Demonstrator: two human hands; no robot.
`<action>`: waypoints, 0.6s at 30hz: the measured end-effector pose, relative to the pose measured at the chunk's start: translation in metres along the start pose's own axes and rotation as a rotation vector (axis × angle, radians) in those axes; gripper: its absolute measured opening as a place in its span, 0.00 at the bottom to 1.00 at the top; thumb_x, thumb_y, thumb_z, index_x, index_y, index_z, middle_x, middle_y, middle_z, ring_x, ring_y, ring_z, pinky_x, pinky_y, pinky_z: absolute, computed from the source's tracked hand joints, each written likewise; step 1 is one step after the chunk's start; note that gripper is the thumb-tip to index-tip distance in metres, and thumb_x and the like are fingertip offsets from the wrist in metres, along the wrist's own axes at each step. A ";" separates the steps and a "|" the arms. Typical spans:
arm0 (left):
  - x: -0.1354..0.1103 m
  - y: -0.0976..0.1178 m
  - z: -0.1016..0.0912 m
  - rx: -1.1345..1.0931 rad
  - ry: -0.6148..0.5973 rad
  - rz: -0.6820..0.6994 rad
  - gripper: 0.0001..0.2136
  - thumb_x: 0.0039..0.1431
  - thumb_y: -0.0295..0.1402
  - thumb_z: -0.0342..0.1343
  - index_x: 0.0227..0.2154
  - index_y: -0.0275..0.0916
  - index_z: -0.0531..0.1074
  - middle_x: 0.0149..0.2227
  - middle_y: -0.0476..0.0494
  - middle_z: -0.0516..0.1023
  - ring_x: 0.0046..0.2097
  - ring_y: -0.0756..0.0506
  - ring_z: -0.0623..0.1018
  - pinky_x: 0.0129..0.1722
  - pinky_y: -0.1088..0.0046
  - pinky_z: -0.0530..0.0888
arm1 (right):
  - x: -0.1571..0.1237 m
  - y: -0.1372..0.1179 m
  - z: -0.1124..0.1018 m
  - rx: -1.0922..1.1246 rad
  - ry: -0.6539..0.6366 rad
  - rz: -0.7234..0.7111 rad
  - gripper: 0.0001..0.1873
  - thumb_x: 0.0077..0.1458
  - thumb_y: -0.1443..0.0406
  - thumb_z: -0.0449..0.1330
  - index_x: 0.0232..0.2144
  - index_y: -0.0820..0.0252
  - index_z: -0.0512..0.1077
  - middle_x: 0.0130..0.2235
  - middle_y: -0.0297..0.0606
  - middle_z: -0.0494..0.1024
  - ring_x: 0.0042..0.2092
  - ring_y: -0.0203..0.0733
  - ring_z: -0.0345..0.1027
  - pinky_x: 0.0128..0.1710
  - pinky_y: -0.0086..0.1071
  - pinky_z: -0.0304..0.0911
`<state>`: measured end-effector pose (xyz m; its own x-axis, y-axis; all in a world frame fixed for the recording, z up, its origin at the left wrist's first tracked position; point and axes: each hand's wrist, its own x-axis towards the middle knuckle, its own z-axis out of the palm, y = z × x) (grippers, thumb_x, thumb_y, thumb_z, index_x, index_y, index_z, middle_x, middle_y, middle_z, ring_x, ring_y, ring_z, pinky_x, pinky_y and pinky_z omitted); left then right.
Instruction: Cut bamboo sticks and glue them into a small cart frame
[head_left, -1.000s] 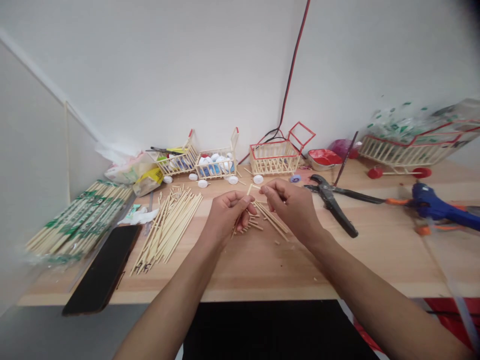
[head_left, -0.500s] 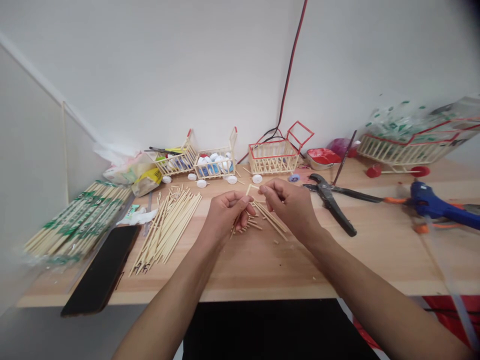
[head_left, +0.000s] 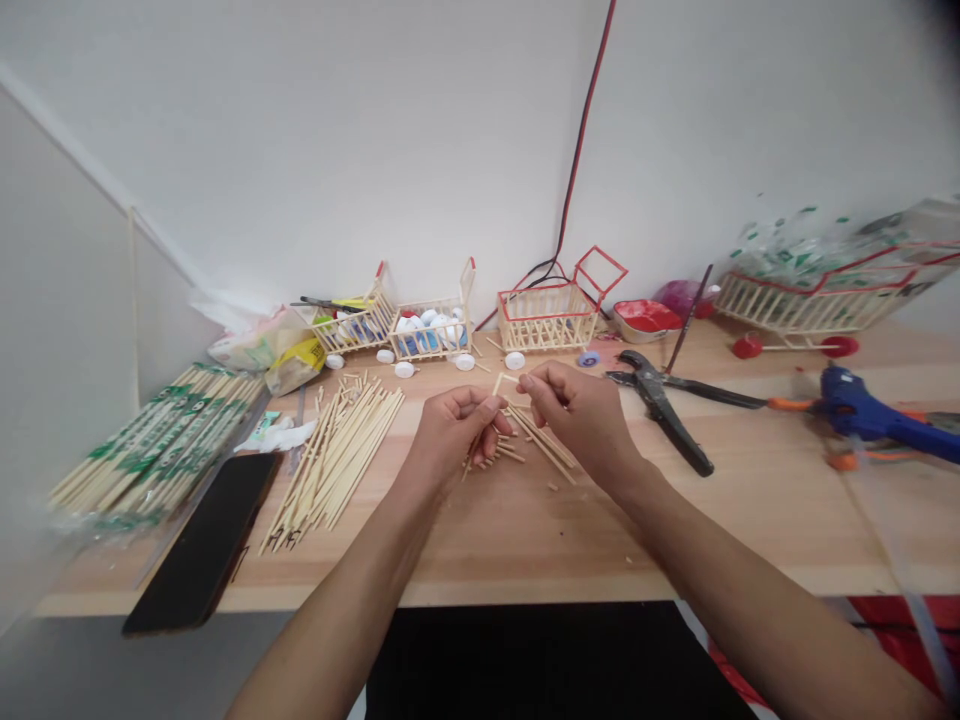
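Note:
Over the middle of the table, my left hand (head_left: pixel 457 425) and my right hand (head_left: pixel 577 405) face each other, both with pinched fingers. Between their fingertips is a small angled piece of pale wooden sticks (head_left: pixel 508 378), its corner pointing away from me. The left thumb and forefinger grip one leg; the right ones grip the end of the other. Under and between the hands lie longer sticks (head_left: pixel 546 445) and several short cut pieces (head_left: pixel 510 452), partly covered by my left hand.
Left are loose sticks (head_left: pixel 349 450), a black phone (head_left: pixel 202 540) and wrapped sticks (head_left: pixel 161 430). Behind stand small stick carts (head_left: pixel 547 315) and a red paint dish (head_left: pixel 649 318). Black-handled pliers (head_left: pixel 667 410) and a blue glue gun (head_left: pixel 862 405) lie right. The table's front edge (head_left: pixel 525 603) is near me.
Almost nothing differs. Both hands keep their pinch on the angled stick piece, which has tilted very slightly; the whole view has shifted a few pixels.

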<state>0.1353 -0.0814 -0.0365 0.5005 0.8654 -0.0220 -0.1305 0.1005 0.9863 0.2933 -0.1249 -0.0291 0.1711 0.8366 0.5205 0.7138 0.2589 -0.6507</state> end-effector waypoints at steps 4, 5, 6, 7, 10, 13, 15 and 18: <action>-0.001 0.000 -0.001 0.017 -0.012 0.001 0.13 0.52 0.40 0.61 0.25 0.33 0.71 0.19 0.49 0.74 0.14 0.57 0.64 0.13 0.82 0.56 | 0.000 0.001 0.000 0.000 -0.002 -0.004 0.17 0.60 0.62 0.54 0.20 0.59 0.67 0.18 0.29 0.69 0.22 0.31 0.60 0.27 0.26 0.53; -0.001 0.001 -0.001 0.025 -0.016 -0.002 0.13 0.53 0.40 0.61 0.24 0.33 0.71 0.17 0.50 0.72 0.14 0.57 0.63 0.13 0.82 0.56 | 0.000 0.001 0.000 0.000 -0.002 -0.004 0.17 0.60 0.62 0.54 0.20 0.59 0.67 0.18 0.29 0.69 0.22 0.31 0.59 0.27 0.26 0.52; -0.001 0.001 -0.001 0.030 -0.019 -0.003 0.13 0.53 0.40 0.60 0.24 0.33 0.71 0.15 0.51 0.71 0.14 0.57 0.63 0.13 0.82 0.56 | 0.000 0.001 0.000 -0.002 0.001 -0.005 0.17 0.60 0.63 0.54 0.20 0.59 0.67 0.17 0.29 0.69 0.21 0.31 0.59 0.27 0.26 0.52; -0.001 0.002 0.000 0.033 -0.021 -0.003 0.13 0.53 0.40 0.60 0.23 0.33 0.71 0.14 0.51 0.69 0.13 0.57 0.62 0.13 0.82 0.56 | 0.000 0.001 0.000 -0.004 0.000 -0.005 0.17 0.60 0.63 0.54 0.20 0.59 0.67 0.17 0.29 0.69 0.21 0.31 0.59 0.27 0.26 0.52; -0.002 0.003 0.001 0.026 -0.014 -0.007 0.13 0.53 0.40 0.60 0.23 0.33 0.71 0.14 0.51 0.70 0.13 0.57 0.62 0.13 0.82 0.56 | 0.000 0.001 0.001 -0.005 -0.009 0.004 0.16 0.60 0.63 0.54 0.20 0.59 0.67 0.18 0.29 0.70 0.22 0.32 0.60 0.27 0.27 0.52; -0.001 0.003 0.001 0.027 -0.013 -0.021 0.13 0.53 0.40 0.60 0.23 0.33 0.70 0.13 0.52 0.69 0.13 0.57 0.62 0.13 0.82 0.56 | 0.000 0.001 0.001 -0.003 -0.017 0.016 0.16 0.60 0.62 0.54 0.21 0.59 0.68 0.18 0.29 0.70 0.22 0.32 0.60 0.27 0.27 0.53; -0.001 0.003 0.001 0.021 -0.015 -0.016 0.13 0.53 0.40 0.61 0.24 0.33 0.71 0.15 0.51 0.70 0.13 0.57 0.62 0.13 0.82 0.56 | 0.000 0.001 0.001 0.001 -0.017 0.022 0.16 0.60 0.62 0.54 0.21 0.59 0.68 0.18 0.29 0.70 0.22 0.32 0.61 0.27 0.27 0.53; 0.000 0.001 0.001 -0.013 0.003 -0.013 0.13 0.51 0.40 0.62 0.25 0.33 0.71 0.19 0.49 0.74 0.14 0.57 0.64 0.12 0.82 0.56 | 0.001 0.002 0.002 0.024 -0.023 0.038 0.15 0.60 0.62 0.53 0.23 0.59 0.70 0.18 0.29 0.71 0.22 0.32 0.61 0.27 0.27 0.54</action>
<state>0.1355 -0.0820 -0.0351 0.4993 0.8657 -0.0350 -0.1351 0.1176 0.9838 0.2933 -0.1231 -0.0308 0.1816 0.8570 0.4822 0.6904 0.2381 -0.6831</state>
